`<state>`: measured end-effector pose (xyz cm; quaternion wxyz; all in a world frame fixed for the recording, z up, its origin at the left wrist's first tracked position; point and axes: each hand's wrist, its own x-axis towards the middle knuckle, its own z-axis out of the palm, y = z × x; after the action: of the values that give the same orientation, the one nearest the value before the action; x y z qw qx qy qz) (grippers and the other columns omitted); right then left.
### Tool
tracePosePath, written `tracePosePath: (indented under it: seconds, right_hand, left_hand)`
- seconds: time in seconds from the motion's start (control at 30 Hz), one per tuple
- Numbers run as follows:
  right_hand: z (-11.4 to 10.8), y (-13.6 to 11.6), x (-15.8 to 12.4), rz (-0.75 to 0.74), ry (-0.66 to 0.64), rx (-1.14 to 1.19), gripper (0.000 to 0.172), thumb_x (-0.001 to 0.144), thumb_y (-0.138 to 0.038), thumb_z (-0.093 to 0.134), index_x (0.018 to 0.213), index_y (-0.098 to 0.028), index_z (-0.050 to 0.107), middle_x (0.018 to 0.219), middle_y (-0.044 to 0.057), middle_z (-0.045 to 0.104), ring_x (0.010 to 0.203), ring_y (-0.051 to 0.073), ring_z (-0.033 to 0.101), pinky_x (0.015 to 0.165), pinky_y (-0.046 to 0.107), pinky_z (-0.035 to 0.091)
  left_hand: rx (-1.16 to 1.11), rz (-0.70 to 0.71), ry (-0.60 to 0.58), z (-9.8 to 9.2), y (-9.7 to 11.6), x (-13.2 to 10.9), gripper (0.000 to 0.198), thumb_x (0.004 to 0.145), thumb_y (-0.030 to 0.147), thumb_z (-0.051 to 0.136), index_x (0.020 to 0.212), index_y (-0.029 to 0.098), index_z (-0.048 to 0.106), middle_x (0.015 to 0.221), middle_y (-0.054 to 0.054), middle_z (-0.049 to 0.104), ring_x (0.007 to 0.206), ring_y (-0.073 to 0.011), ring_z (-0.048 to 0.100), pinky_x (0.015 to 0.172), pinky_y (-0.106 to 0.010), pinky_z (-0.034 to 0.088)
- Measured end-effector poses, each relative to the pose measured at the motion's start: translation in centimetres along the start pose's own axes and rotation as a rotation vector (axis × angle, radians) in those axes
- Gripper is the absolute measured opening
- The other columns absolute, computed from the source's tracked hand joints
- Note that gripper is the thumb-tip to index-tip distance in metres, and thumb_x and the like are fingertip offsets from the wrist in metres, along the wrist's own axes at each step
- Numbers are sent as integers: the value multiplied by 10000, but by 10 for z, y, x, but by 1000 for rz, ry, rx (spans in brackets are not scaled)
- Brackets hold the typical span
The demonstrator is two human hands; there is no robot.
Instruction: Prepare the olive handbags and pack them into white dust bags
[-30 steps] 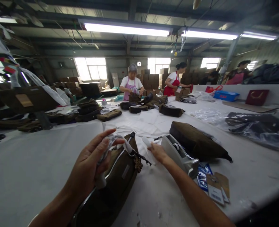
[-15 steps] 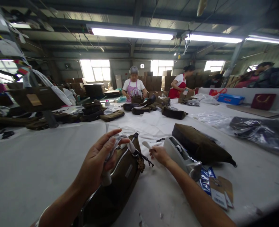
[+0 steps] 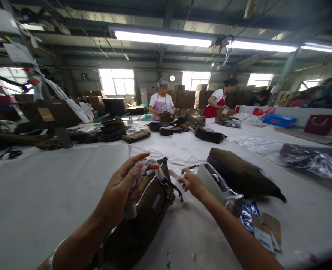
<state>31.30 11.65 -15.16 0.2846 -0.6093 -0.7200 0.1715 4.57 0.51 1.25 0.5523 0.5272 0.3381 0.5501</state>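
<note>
An olive-brown zipped bag (image 3: 146,221) lies in front of me, a leopard-patterned charm (image 3: 170,195) and dark cords hanging at its far end. Over it, my left hand (image 3: 123,183) grips crumpled whitish wrapping (image 3: 140,174). A white-wrapped piece (image 3: 159,173) reaches from there to the bag's metal ring. To the right of the bag, my right hand (image 3: 192,183) has its fingers bent, with a thin pale strip (image 3: 175,174), apparently tape, at the fingertips. Close beside that hand stands a grey tape dispenser (image 3: 218,183).
Another olive bag (image 3: 241,172) lies beyond the dispenser. Cardboard tags (image 3: 267,228) and a blue packet (image 3: 247,213) are near it. Plastic-wrapped goods (image 3: 314,161) lie at the right. Several bags (image 3: 166,129) cover the far table, where two people work. A post with a hanging bag (image 3: 53,114) stands left.
My right hand has shifted slightly and its index finger has lifted; the pale strip shows less clearly. My left hand keeps its hold on the wrapping. The whole view has shifted slightly.
</note>
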Motion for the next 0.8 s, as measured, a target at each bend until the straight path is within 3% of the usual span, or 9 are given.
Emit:
tracePosePath:
  seconds: [0.13,0.2,0.27,0.33,0.47,0.57,0.7,0.8]
  right_hand:
    - [-4,-2,-3,-77,37,21,195,901,-371,604,830,-226,713,836,29,750,773,183,691,745,278,501]
    - [-5,-2,-5,-107,51,26,181,864,-367,650,771,-240,741,974,44,750,947,214,677,860,301,484]
    - [-4,-1,-6,-104,62,35,173,842,-343,663,745,-235,756,1003,64,735,1003,235,660,891,317,479]
    - [-1,1,-7,-84,52,58,177,844,-317,640,765,-220,766,913,70,726,908,225,680,835,313,505]
    - [8,7,-8,-29,-29,162,296,923,-272,492,1119,-205,702,690,2,699,578,143,670,607,251,535]
    - [14,9,-9,1,-58,216,295,981,-264,411,1156,-169,628,735,7,728,597,137,691,551,236,541]
    - [10,8,-12,-19,-29,176,231,995,-284,486,955,-143,665,925,55,738,843,169,711,754,326,578]
    - [1,5,-13,-32,36,79,178,957,-283,581,906,-151,689,1049,77,712,1041,207,652,959,416,500]
  left_hand:
    - [-11,-4,-1,0,0,-2,338,946,356,610,1263,240,613,1078,-94,710,427,17,328,390,-101,262]
    - [-11,-5,-1,0,-1,-3,342,948,359,607,1268,239,611,1086,-96,708,429,17,329,390,-101,265]
    - [-10,-4,-3,0,-1,-3,341,951,361,602,1268,235,610,1092,-101,707,428,17,330,390,-101,266]
    - [-11,-4,-5,0,-1,-2,341,951,361,602,1267,233,609,1094,-106,708,426,18,331,388,-102,266]
    - [-3,2,-8,0,-1,-1,344,946,364,611,1266,235,609,1097,-108,710,425,20,333,389,-102,268]
    - [11,9,-7,0,-1,-1,352,945,373,610,1270,238,605,1104,-108,709,425,19,329,389,-104,264]
    - [38,15,1,5,1,-3,500,883,369,697,1348,258,549,1092,-106,712,434,15,316,390,-104,263]
    - [68,-2,15,12,4,-5,686,800,365,784,1412,264,492,1059,-100,721,442,3,323,382,-109,267]
